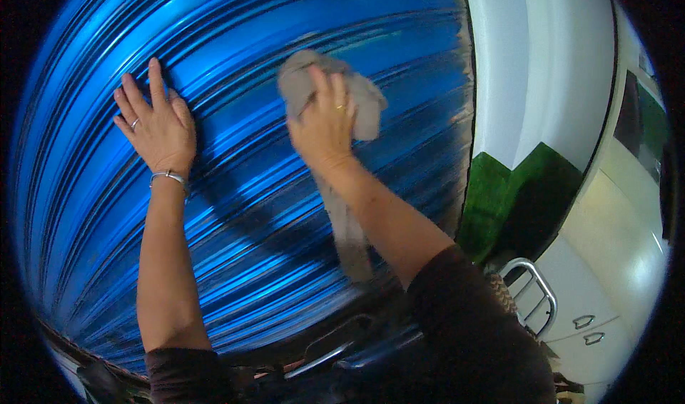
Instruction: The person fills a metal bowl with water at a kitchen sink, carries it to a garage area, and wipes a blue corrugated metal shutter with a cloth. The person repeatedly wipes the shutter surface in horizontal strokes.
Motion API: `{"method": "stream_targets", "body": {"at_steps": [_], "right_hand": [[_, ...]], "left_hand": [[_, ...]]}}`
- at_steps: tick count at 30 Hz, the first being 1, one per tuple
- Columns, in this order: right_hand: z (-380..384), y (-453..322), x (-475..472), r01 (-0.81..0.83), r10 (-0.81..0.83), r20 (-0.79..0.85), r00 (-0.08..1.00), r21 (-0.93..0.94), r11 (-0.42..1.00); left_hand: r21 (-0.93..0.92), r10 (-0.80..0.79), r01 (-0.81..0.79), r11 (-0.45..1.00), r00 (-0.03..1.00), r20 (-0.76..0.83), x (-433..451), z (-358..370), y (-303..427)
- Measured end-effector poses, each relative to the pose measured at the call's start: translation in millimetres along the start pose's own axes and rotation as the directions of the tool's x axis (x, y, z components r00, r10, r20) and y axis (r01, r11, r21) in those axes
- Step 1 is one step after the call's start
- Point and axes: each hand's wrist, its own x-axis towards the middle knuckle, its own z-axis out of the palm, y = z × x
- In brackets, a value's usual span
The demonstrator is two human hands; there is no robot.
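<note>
A broad, glossy blue surface with dark, curving streaks fills most of the view; its material is hard to tell. My left hand lies palm down against it, fingers apart, holding nothing. To its right, my right hand grips a bunched grey-beige cloth pressed to the blue surface. The cloth and fingers look slightly blurred. A long tail of the cloth hangs below my right wrist. Part of the bunched cloth is hidden under my hand.
Right of the blue surface's ragged edge is a white panel with a green, pointed lower part. A curved chrome rail stands near my right elbow. Beyond it are pale cabinet fronts with metal handles.
</note>
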Motion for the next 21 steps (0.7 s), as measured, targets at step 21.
{"method": "stream_targets", "body": {"at_steps": [21], "right_hand": [[-26, 201, 45, -0.832, 0.757, -0.349, 0.553, -0.287, 0.475]], "left_hand": [[0.069, 0.038, -0.052, 0.996, 0.982, 0.186, -68, -55, -26]]}}
